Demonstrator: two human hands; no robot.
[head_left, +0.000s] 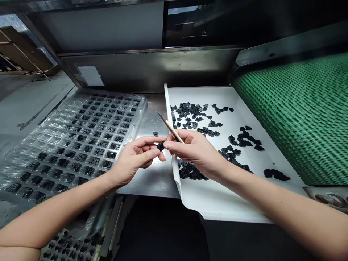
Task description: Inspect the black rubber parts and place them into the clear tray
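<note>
My left hand pinches a small round black part between thumb and fingertips. From the other side my right hand meets it, thumb and fingertips closed at the part's edge. A thin pale stick tool with a dark pointed tip is tucked in the right hand, its point up and to the left. Both hands hover over the steel table near the raised edge of a white sheet. One loose black part lies on the steel just behind the fingers.
A clear compartment tray filled with black parts stands at left, another tray below it. Several piles of black parts lie on the white sheet. A green mesh conveyor belt slopes at right; a steel panel closes the back.
</note>
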